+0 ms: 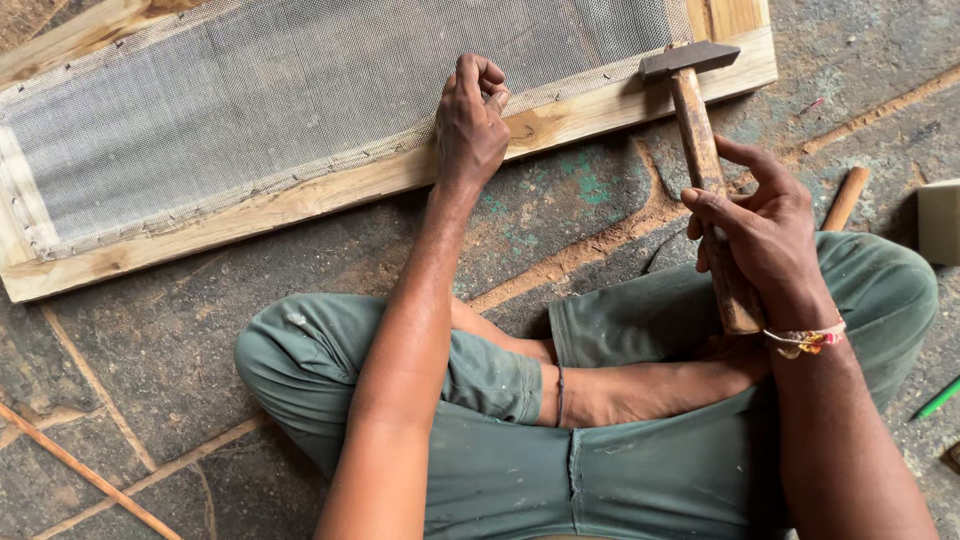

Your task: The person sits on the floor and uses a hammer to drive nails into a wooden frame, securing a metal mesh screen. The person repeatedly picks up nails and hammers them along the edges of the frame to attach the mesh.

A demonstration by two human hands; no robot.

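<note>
Left hand (470, 120) perhaps pinching something; right hand (765, 235) grips hammer (700, 140).

Stone floor (150, 340) under mesh frame (300, 200)

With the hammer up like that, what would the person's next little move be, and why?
Probably a light tap down beside the left hand. Its fingers pinch something too small to make out at the grey wire mesh edge on the pale wooden frame, while the right hand holds the wooden-handled steel hammer close above.
</note>
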